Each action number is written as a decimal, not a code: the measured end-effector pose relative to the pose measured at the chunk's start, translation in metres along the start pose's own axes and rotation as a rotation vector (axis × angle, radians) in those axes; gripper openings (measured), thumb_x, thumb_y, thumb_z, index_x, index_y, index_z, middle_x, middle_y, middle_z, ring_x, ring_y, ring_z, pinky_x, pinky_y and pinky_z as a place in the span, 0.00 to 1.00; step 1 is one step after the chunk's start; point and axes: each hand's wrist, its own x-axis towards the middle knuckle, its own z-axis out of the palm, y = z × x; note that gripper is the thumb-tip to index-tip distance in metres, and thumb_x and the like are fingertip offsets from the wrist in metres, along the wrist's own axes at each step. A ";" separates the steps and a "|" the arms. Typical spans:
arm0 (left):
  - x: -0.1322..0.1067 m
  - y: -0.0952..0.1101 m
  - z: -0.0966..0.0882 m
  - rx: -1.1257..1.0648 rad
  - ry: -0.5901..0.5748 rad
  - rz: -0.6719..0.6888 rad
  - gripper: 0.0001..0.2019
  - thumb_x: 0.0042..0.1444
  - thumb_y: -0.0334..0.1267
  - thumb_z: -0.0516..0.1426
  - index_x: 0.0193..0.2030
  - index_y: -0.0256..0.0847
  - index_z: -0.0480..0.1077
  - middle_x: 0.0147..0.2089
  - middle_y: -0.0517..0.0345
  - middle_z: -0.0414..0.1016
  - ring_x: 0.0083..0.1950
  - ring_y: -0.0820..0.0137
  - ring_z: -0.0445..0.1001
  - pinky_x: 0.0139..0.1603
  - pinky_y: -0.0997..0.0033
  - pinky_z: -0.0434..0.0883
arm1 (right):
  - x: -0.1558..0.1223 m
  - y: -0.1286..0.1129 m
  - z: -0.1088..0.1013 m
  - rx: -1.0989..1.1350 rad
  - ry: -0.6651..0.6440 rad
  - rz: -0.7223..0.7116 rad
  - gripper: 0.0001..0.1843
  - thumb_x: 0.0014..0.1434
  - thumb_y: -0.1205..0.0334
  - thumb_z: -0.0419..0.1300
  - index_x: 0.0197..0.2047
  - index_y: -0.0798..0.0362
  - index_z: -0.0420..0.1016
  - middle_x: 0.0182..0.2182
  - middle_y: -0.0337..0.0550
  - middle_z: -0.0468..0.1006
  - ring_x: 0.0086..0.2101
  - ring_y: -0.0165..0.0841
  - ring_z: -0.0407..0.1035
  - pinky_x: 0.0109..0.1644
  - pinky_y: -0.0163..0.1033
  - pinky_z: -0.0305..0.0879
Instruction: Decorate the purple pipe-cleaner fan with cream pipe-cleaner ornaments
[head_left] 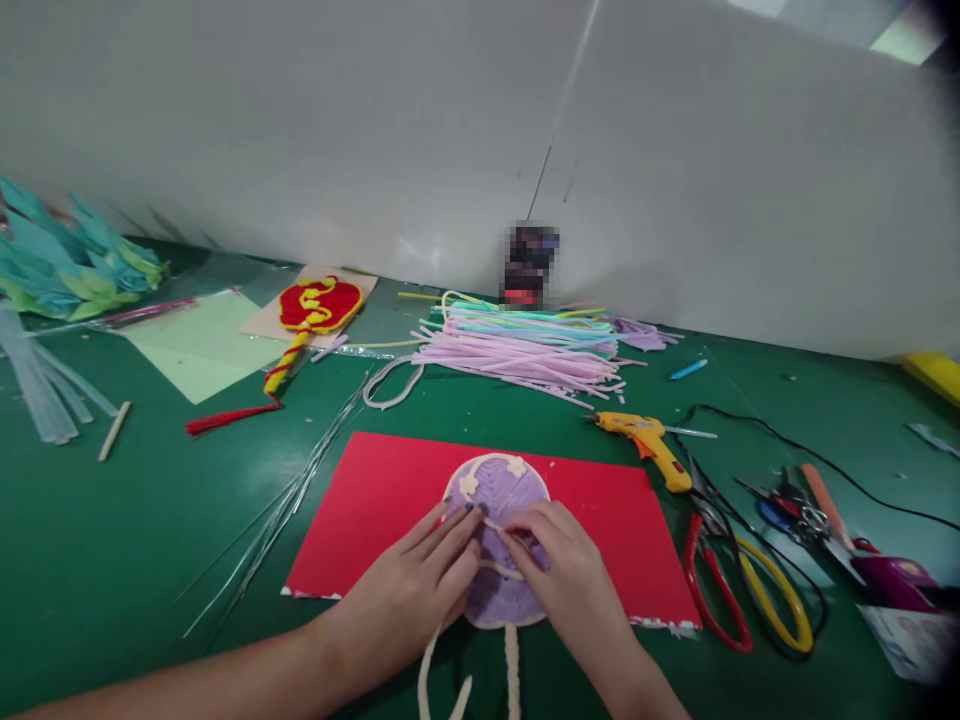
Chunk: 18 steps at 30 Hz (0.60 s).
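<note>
A purple round fan made of pipe cleaners (499, 600) lies on a red sheet of card (390, 500). It has a cream rim, cream flower shapes (469, 486) near its top and a twisted cream handle (513, 670) pointing toward me. My left hand (420, 570) rests over the fan's left side, fingers stretched out, the tips pressing near one end of a cream pipe cleaner (491, 523). Thumb and forefinger of my right hand (566, 560) pinch that strand over the fan's middle. Loose cream strands (426, 670) hang below my left hand.
Behind the card lies a pile of pink and mint pipe cleaners (517, 355). To the right are a yellow glue gun (649, 445), red-handled pliers (712, 580) and a black cord (795, 445). On the left are thin wires (289, 500) and a red and yellow fan (321, 305).
</note>
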 end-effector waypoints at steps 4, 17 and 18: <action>0.003 -0.001 -0.004 -0.011 0.013 0.029 0.13 0.57 0.32 0.48 0.48 0.35 0.65 0.56 0.48 0.66 0.58 0.64 0.63 0.57 0.62 0.64 | -0.003 0.000 -0.001 0.007 0.003 0.001 0.04 0.57 0.64 0.55 0.31 0.51 0.67 0.28 0.39 0.71 0.32 0.32 0.65 0.35 0.36 0.62; 0.008 -0.002 -0.008 -0.032 -0.011 0.002 0.15 0.57 0.35 0.48 0.48 0.32 0.65 0.55 0.45 0.67 0.57 0.61 0.65 0.56 0.60 0.65 | 0.004 0.003 0.003 0.046 0.064 0.033 0.08 0.56 0.62 0.55 0.25 0.51 0.65 0.24 0.38 0.69 0.27 0.29 0.64 0.29 0.33 0.61; 0.009 -0.002 -0.008 -0.028 -0.014 0.003 0.15 0.57 0.35 0.48 0.49 0.33 0.65 0.55 0.46 0.67 0.57 0.61 0.64 0.56 0.60 0.65 | 0.004 0.004 0.003 0.058 0.069 0.035 0.08 0.56 0.62 0.55 0.25 0.51 0.65 0.24 0.38 0.69 0.26 0.29 0.64 0.28 0.32 0.61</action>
